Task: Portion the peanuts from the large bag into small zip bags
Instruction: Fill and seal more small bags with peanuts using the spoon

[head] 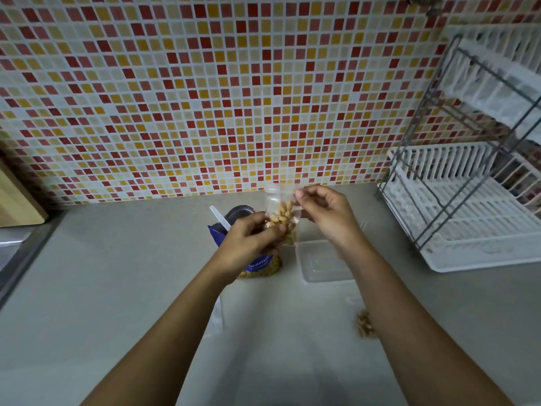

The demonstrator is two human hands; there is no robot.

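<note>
A: Head view. Hands?
B: Left hand [254,238] grips the zip bag [282,213] low, around the peanuts. Right hand [325,213] pinches its top right edge.
A: Zip bag location?
B: Held in the air just above the big bag [259,265]. Clear tub [325,262] just right of the big bag, rack [468,215] far right. White handle [220,218] sticks up at its top left.

Large bag [258,265] mostly behind left hand [252,239]
</note>
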